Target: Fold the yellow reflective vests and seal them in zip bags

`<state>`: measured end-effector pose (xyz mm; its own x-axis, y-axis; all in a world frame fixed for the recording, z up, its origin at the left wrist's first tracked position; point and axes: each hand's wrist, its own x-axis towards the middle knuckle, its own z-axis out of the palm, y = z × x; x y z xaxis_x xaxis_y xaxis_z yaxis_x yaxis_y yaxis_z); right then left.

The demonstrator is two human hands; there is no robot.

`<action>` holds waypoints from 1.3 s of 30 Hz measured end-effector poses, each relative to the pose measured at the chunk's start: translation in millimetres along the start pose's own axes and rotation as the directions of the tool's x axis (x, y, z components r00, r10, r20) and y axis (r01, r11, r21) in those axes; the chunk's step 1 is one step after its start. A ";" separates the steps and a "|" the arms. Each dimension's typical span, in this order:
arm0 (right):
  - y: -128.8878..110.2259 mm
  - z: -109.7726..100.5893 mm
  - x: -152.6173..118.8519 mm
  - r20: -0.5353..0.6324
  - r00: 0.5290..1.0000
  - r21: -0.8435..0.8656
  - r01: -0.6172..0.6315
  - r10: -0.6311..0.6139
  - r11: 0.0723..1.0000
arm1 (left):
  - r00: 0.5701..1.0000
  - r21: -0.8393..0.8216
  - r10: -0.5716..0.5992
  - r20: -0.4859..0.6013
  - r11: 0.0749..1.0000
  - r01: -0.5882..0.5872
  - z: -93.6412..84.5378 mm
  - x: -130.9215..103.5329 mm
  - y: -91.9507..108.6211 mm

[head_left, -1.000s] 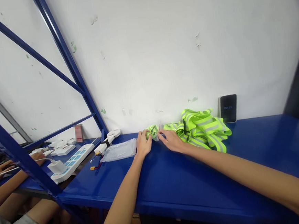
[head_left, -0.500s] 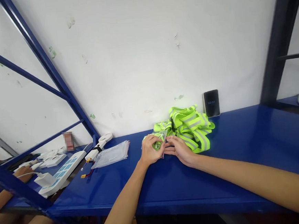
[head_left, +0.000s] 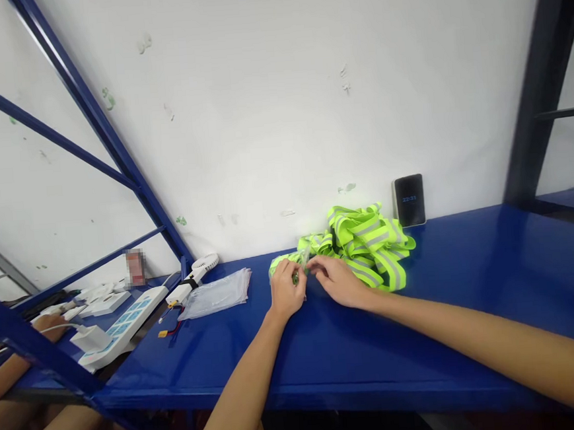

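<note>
The left hand has its grip closed on a clear plastic bag beside the heaped reflective straps; the right hand's hold is unclear. A slack pinch could let the bag slip.

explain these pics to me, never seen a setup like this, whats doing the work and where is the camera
No machine here: a person works with two bare hands, seen from one camera worn on their head, looking forward and down.

The left hand holds a small clear bag with yellow-green material showing in it. The right hand has its fingers close by; whether they grip the bag is hard to tell.

On the blue table lie a pile of reflective yellow-green straps, some flat clear plastic and what looks like a white fan. A device reading 22:31 stands by the wall.
</note>
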<state>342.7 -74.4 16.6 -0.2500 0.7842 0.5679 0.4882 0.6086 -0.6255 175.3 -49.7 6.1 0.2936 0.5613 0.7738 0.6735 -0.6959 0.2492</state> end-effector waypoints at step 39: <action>8.2 29.1 -11.8 0.255 0.901 0.551 -0.433 0.350 0.713 | 0.985 -0.109 -0.117 0.129 0.985 0.131 -1.1 -5.1 7.0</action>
<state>325.3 -75.2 -10.8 -0.2674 0.9508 0.1566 -0.0045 0.1613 -0.9869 177.7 -57.9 4.6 0.2983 0.6920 0.6574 0.6283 -0.6608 0.4105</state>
